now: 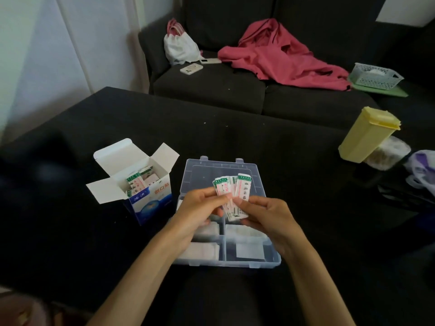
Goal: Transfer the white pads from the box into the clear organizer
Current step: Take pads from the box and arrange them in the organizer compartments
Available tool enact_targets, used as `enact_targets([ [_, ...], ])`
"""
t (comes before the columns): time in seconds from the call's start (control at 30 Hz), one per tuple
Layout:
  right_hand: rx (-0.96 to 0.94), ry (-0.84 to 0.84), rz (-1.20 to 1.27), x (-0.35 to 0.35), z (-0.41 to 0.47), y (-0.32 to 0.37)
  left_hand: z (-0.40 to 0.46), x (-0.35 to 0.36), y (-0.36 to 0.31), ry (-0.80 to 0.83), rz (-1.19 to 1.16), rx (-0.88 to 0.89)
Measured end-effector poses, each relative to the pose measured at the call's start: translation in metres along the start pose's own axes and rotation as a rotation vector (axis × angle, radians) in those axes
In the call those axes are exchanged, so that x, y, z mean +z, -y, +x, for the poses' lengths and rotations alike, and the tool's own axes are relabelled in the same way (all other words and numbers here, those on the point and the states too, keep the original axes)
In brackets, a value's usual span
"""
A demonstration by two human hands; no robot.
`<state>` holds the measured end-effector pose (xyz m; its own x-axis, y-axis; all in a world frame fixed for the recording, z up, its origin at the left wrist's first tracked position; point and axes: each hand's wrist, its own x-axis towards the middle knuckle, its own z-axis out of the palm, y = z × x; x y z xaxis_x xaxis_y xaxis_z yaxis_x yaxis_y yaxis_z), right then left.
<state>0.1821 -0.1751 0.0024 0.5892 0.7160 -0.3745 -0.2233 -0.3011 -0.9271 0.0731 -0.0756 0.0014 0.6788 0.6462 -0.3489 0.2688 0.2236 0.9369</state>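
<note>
A white and blue cardboard box [150, 198] stands open at the left on the black table, with several wrapped white pads [138, 181] still inside. The clear organizer [273, 257] lies open in front of me, its lid [202, 170] folded back. White items fill its near compartments. Above the organizer I hold a fanned bunch of white pads [235, 194] with green tops. My left hand [200, 208] pinches the bunch from the left. My right hand [266, 215] pinches it from the right.
A yellow lidded container [367, 135] leans on a clear jar [388, 154] at the right. Plastic bags [421, 170] lie at the right edge. Behind the table a dark sofa [211, 90] holds a pink garment, a white bag, phones and a white basket [376, 76].
</note>
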Motion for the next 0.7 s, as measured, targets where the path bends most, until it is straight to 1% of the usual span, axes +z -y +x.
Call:
enact_targets([
  [0.07,0.038,0.034,0.045,-0.002,0.001,0.0,-0.001,-0.004,0.0,0.028,0.026,-0.001],
  [0.17,0.056,0.04,0.079,0.001,0.002,-0.003,0.0,-0.005,0.003,-0.042,-0.001,0.052],
  [0.27,-0.006,-0.023,0.004,0.003,0.004,-0.005,0.002,-0.005,0.005,-0.115,0.008,0.109],
  [0.37,-0.035,-0.031,-0.037,0.001,0.006,-0.006,0.003,-0.009,0.004,-0.13,0.036,0.139],
  [0.5,-0.02,-0.025,-0.085,-0.002,0.007,-0.005,0.003,-0.013,0.003,-0.158,0.03,0.131],
  [0.63,0.057,0.005,0.051,-0.019,0.003,0.004,0.004,-0.016,0.0,-0.214,0.017,0.087],
  [0.7,0.081,0.031,0.074,-0.03,0.0,0.008,0.006,-0.019,-0.001,-0.226,0.019,0.067],
])
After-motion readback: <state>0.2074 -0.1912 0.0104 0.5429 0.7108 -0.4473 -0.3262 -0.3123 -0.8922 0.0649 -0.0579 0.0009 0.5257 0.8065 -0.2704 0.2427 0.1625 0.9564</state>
